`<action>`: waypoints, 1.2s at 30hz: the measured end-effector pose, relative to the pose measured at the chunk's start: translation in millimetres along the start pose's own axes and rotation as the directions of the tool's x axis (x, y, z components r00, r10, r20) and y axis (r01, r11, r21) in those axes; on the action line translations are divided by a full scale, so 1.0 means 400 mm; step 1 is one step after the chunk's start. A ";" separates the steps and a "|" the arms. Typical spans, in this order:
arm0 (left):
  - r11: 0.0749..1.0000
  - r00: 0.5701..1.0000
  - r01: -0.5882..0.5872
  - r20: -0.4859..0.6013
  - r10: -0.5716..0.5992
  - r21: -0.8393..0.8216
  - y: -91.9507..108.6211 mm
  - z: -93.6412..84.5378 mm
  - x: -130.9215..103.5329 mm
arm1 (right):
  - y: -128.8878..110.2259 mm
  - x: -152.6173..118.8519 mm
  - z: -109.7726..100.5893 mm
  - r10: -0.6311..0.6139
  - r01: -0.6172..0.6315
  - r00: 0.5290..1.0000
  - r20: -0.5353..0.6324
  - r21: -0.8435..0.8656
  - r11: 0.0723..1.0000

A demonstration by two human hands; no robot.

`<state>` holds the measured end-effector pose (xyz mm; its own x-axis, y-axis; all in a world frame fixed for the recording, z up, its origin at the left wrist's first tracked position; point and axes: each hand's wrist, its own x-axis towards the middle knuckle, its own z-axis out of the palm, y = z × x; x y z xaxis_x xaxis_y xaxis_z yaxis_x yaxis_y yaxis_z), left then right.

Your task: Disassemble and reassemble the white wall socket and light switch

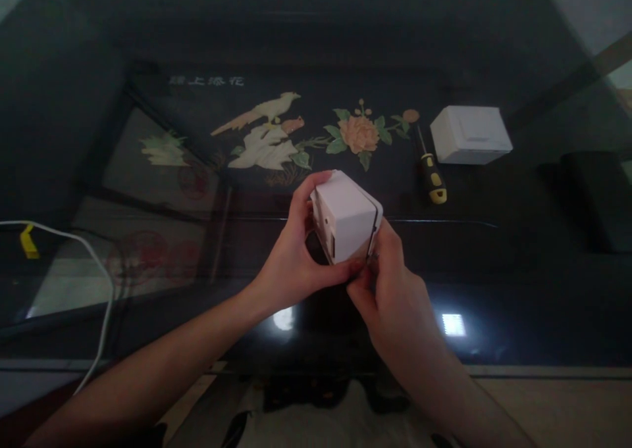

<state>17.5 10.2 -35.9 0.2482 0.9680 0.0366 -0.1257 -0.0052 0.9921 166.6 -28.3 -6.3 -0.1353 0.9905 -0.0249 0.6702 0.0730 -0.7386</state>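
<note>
A white box-shaped device [348, 214] is held tilted above the near part of the dark glossy table. My left hand [301, 250] wraps round its left side, fingers at the top left and thumb along the lower edge. On its left face are a small round hole and a dark slot. A dark seam runs down its right side beside a white plate. My right hand [392, 277] is closed at the lower right corner of the device, touching its edge; whatever lies between those fingertips is too small to make out.
The dark table [296, 40] has an inlaid bird and flower picture. A black-and-yellow screwdriver [433, 178] lies beside a second white box [471, 134] on the right. A white cable [109, 283] with a yellow tag [29, 241] curves at left; a dark object [595, 198] lies far right.
</note>
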 end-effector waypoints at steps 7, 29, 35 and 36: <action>0.995 0.998 -0.064 -0.006 0.064 0.074 -0.010 0.003 0.005 | -0.005 0.001 0.000 0.008 -0.006 1.000 0.020 -0.089 0.996; 0.990 0.999 -0.053 -0.005 0.054 0.131 -0.010 0.006 -0.013 | 0.065 0.010 -0.041 -0.197 0.180 0.979 0.042 0.252 0.951; 0.985 0.999 -0.052 -0.002 0.053 0.163 -0.004 0.004 -0.010 | 0.064 0.017 -0.036 -0.201 0.191 0.979 0.035 0.183 0.964; 0.985 0.999 -0.052 0.001 0.053 0.166 -0.002 0.004 -0.008 | 0.063 0.018 -0.036 -0.198 0.189 0.979 0.039 0.173 0.967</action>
<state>18.4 6.5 -36.5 0.2425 0.9660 0.0892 0.0229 -0.0976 0.9950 193.2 -17.7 -15.4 -0.2935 0.9511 0.0957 0.4958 0.2371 -0.8354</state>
